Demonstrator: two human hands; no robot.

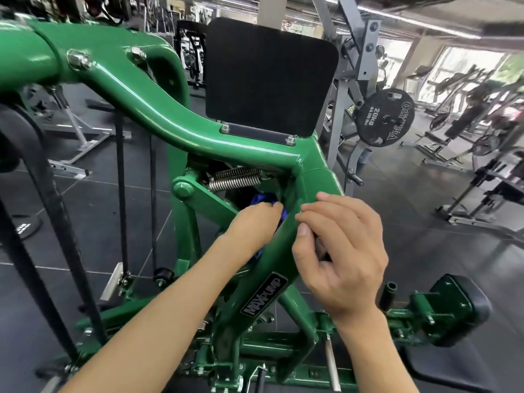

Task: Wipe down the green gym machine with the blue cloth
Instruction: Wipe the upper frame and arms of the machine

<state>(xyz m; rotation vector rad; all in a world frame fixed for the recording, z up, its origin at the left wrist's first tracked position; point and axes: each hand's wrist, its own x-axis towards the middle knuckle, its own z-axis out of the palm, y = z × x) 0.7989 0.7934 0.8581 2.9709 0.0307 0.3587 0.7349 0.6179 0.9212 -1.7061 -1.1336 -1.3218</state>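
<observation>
The green gym machine (170,123) fills the view, its glossy curved arm running from upper left down to a sloping post with a MAXPUMP badge. My left hand (252,225) grips the blue cloth (262,199) and presses it against the inner left side of that post, just below the steel springs. Most of the cloth is hidden under my hand. My right hand (337,251) rests on the post's right side with its fingers curled over the edge; what lies under its palm is hidden.
A black back pad (269,75) stands above the frame. A 20 kg plate (384,120) hangs on a grey rack to the right. Black belts (120,180) hang at the left. A green-backed black pad (456,310) sits lower right. Other machines stand on the dark floor.
</observation>
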